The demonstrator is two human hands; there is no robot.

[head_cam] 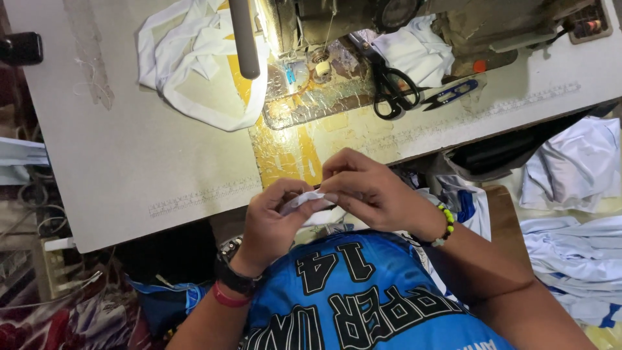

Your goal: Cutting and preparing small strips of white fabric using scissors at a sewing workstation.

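My left hand (275, 220) and my right hand (366, 191) meet just below the near edge of the sewing table (149, 155). Both pinch a small folded piece of white fabric (304, 199) between their fingertips. Under the hands a blue jersey with black printed lettering (356, 298) lies over my lap. My left wrist wears a black watch and a red band. On my right wrist sits a bead bracelet.
A sewing machine (337, 26) stands at the far side of the table under a bright lamp. Black scissors (392, 87) and blue thread snips (450, 94) lie beside it. White fabric strips (201, 58) are piled left of it. More white-and-blue garments (570, 214) are heaped on the right.
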